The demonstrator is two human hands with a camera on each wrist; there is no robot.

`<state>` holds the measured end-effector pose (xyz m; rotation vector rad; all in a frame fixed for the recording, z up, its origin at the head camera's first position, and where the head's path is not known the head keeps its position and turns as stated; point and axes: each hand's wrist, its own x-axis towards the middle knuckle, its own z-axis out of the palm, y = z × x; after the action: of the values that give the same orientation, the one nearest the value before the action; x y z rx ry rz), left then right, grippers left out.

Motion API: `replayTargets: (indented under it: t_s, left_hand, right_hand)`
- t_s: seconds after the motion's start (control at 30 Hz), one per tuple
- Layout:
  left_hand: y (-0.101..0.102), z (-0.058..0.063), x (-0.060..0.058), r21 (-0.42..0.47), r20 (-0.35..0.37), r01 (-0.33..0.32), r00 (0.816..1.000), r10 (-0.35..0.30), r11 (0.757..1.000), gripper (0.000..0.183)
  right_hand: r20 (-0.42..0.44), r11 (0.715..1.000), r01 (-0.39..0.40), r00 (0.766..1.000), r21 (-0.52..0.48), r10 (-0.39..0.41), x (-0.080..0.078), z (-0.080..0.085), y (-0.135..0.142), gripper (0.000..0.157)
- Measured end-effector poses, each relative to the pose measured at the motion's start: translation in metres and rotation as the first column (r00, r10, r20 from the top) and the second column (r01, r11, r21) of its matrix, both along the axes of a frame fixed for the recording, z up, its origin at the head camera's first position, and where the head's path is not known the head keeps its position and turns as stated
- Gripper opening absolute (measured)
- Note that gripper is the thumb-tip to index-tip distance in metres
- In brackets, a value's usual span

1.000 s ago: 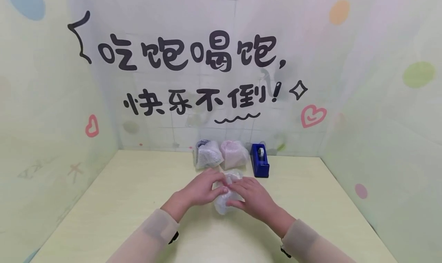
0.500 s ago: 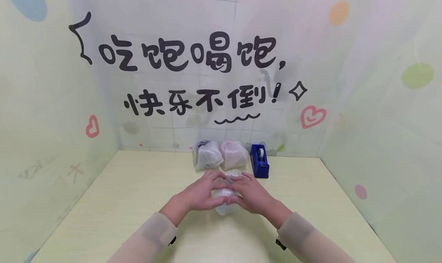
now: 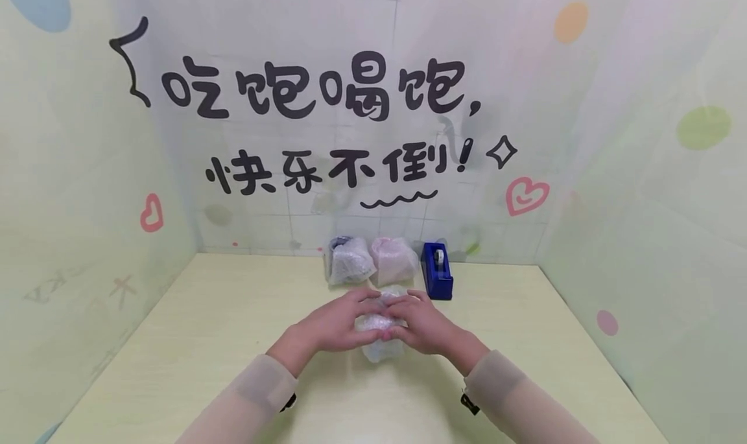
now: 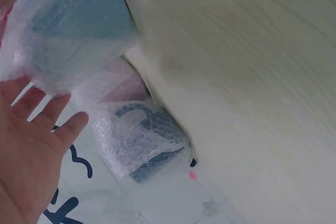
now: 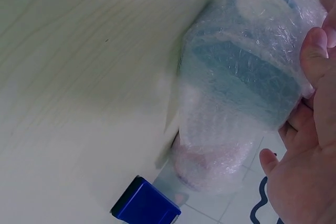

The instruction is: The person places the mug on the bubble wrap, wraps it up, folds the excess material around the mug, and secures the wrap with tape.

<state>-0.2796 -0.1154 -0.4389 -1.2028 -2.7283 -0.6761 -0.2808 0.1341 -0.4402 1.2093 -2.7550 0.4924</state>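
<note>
A light-blue mug [image 3: 382, 350] wrapped in bubble wrap rests on the table in front of the person. The loop of its handle shows through the plastic in the right wrist view, where the wrapped mug [image 5: 236, 72] fills the upper middle. The left hand [image 3: 334, 321] lies over its left side, fingers extended and touching the wrap. From the other side the right hand [image 3: 428, 324] rests on top of it with relaxed fingers. Both thumbs meet at the near side of the bundle. The left wrist view shows the left hand's fingertips [image 4: 60, 100] right at the wrap.
Behind the mug stand two more bubble-wrapped bundles, one dark blue [image 3: 352, 266] and one pink [image 3: 395, 262]. A blue tape dispenser [image 3: 439, 282] is to their right. Printed fabric walls [image 3: 245, 230] border the table [image 3: 222, 340] at the back and sides.
The right thumb has moved up to meet the left thumb, and the hands have drawn together over the mug. The mug stays in about the same place.
</note>
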Motion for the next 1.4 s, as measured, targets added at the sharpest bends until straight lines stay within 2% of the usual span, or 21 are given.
replayTargets:
  t_s: [0.17, 0.37, 0.43, 0.67, 0.83, 0.93, 1.13, 1.3, 1.4]
  left_hand:
    - [0.003, 0.000, 0.000, -0.016, -0.001, 0.015, 1.000, -0.015, 1.000, 0.049]
    - [-0.001, -0.003, 0.000, -0.007, 0.040, -0.011, 0.999, 0.011, 1.000, 0.051]
    - [-0.002, -0.005, 0.000, 0.002, 0.033, -0.006, 0.999, 0.006, 1.000, 0.049]
    - [0.000, -0.004, -0.002, 0.009, -0.081, 0.034, 0.996, -0.033, 0.999, 0.038]
    - [0.002, 0.000, -0.004, -0.031, -0.113, 0.059, 0.992, -0.062, 0.998, 0.036]
    - [0.003, 0.001, -0.005, -0.049, -0.087, 0.058, 0.994, -0.063, 0.997, 0.040]
    - [-0.001, -0.001, -0.004, -0.046, -0.018, 0.060, 0.998, -0.060, 0.997, 0.050]
    - [-0.007, -0.005, -0.004, 0.021, 0.014, 0.089, 0.996, -0.089, 0.996, 0.050]
    - [-0.009, -0.007, -0.005, 0.065, 0.048, 0.065, 0.997, -0.068, 0.996, 0.049]
  right_hand:
    - [0.007, 0.999, -0.013, 1.000, -0.031, 0.013, -0.001, 0.000, 0.003, 0.036]
    - [-0.002, 0.999, -0.021, 1.000, -0.042, 0.021, 0.000, -0.002, 0.003, 0.035]
    - [-0.003, 0.999, -0.023, 1.000, -0.048, 0.023, 0.001, -0.003, 0.003, 0.035]
    - [-0.010, 0.997, -0.034, 0.999, -0.063, 0.033, -0.001, -0.005, 0.002, 0.035]
    - [-0.028, 0.997, -0.043, 0.999, -0.060, 0.041, -0.002, -0.006, 0.004, 0.035]
    - [-0.043, 0.997, -0.049, 0.998, -0.058, 0.047, -0.002, -0.006, 0.005, 0.035]
    - [-0.013, 0.998, -0.037, 0.999, -0.059, 0.037, -0.003, -0.006, 0.006, 0.036]
    - [0.016, 0.997, -0.035, 0.999, -0.066, 0.036, -0.003, -0.006, 0.007, 0.035]
    - [0.009, 0.997, -0.037, 0.999, -0.065, 0.038, -0.004, -0.006, 0.007, 0.035]
